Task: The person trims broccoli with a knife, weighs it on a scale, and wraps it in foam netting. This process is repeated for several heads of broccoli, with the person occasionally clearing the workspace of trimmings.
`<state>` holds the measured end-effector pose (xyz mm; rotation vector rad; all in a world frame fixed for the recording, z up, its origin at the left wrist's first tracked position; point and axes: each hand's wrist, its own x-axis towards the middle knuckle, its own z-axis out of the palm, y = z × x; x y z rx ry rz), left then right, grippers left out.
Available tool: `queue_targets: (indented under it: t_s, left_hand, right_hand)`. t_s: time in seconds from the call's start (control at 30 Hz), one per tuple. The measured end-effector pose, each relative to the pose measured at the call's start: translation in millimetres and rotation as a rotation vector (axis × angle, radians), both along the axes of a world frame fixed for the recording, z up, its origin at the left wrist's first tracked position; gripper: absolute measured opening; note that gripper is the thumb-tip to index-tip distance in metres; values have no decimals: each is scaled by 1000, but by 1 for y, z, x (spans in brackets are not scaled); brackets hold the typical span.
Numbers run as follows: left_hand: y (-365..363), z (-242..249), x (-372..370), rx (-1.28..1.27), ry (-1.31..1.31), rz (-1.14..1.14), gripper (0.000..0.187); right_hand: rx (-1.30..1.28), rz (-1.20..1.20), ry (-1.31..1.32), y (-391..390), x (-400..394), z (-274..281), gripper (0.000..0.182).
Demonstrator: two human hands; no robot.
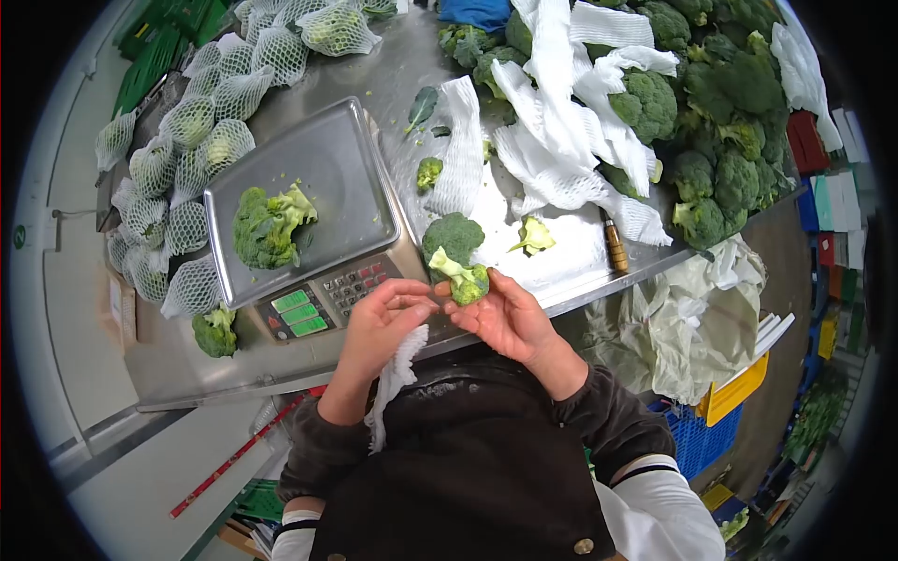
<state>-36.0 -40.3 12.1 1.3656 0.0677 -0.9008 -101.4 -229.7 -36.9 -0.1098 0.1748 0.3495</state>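
A small broccoli floret [470, 288] with a pale stem rests in the curled fingers of my right hand [514, 323]. My left hand [382, 327] is close beside it, fingers bent, with a white mesh sleeve [398, 369] hanging from under the palm against the apron. Just beyond the floret, a broccoli head [454, 234] lies on the metal table. Another broccoli head [265, 229] sits on the tray of the weighing scale [337, 224], left of my hands. A cut floret [533, 237] lies to the right.
Broccoli heads in white netting [187, 122] are stacked at the left. Loose white sleeves [552, 140] and a broccoli pile [730, 122] cover the far right. A brown-handled tool [615, 248] lies near the table edge. One broccoli [215, 332] sits beside the scale.
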Motion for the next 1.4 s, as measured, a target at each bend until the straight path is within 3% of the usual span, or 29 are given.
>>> queue_targets:
  t_s: [0.07, 0.1, 0.23, 0.3, 0.37, 0.4, 0.43, 0.47, 0.5, 0.53, 0.57, 0.6, 0.63, 0.67, 0.7, 0.73, 0.8, 0.87, 1.0, 1.07, 1.13, 1.17, 1.23, 1.4]
  left_hand:
    - [7, 4, 2, -5, -33, 29, 26]
    - [13, 7, 5, 32, -184, 70, 25]
    - [62, 31, 29, 260, -761, 318, 25]
    - [87, 50, 42, 391, -821, 509, 30]
    - [102, 57, 64, 557, -952, 491, 37]
    - [105, 59, 77, 713, -1068, 464, 45]
    - [106, 59, 90, 721, -1075, 465, 45]
    - [108, 55, 103, 893, -1012, 391, 52]
    - [109, 50, 115, 1062, -938, 314, 59]
    - [109, 44, 128, 1067, -941, 315, 59]
    - [110, 36, 141, 1100, -771, 250, 63]
    - [114, 27, 147, 1127, -597, 184, 68]
    - [124, 14, 149, 1133, -594, 184, 68]
    - [138, -1, 152, 912, -537, 211, 67]
    - [142, -4, 151, 692, -478, 234, 66]
    - [147, -7, 146, 696, -474, 231, 66]
    - [145, 0, 120, 322, -355, 253, 70]
    - [142, 7, 95, 367, -441, 168, 75]
    - [138, 1, 75, 207, -453, 264, 87]
    - [133, 3, 74, 198, -472, 304, 85]
    - [125, 9, 74, 381, -597, 232, 77]
    - [116, 13, 75, 331, -623, 249, 71]
    - [109, 17, 79, 328, -591, 247, 71]
    - [102, 7, 85, 283, -591, 261, 69]
  right_hand:
    - [-26, 9, 3, 0, 1, 3, 47]
    - [-18, 13, -6, 1, 4, 3, 47]
    - [-397, 7, -74, 0, 26, 7, 47]
    - [-493, 29, -117, 3, 46, 16, 44]
    - [-967, 189, -111, 14, 71, 30, 38]
    - [-959, 187, -120, 24, 82, 31, 38]
    - [-1155, 52, -239, 37, 93, 33, 35]
    - [-1345, -88, -359, 49, 104, 34, 31]
    - [-1339, -87, -363, 61, 116, 30, 31]
    - [-1455, -247, -469, 72, 129, 22, 30]
    - [-1563, -414, -575, 80, 137, 18, 30]
    - [-1558, -414, -576, 84, 140, 18, 30]
    - [-1459, -276, -485, 88, 141, 19, 29]
    - [-1355, -143, -392, 91, 142, 19, 29]
    - [-1351, -141, -387, 91, 142, 18, 29]
    - [-1295, -94, -359, 90, 140, 17, 32]
    - [-1234, -45, -336, 86, 136, 18, 35]
    - [-1261, 64, -353, 82, 129, 23, 35]
    - [-1399, -241, -566, 86, 123, 27, 31]
    - [-1392, -191, -566, 84, 121, 41, 28]
    - [-1424, -174, -579, 82, 122, 51, 25]
    - [-1426, -172, -579, 84, 123, 49, 25]
    - [-1539, -403, -688, 88, 126, 42, 25]
    - [-1579, -321, -654, 87, 116, 35, 30]
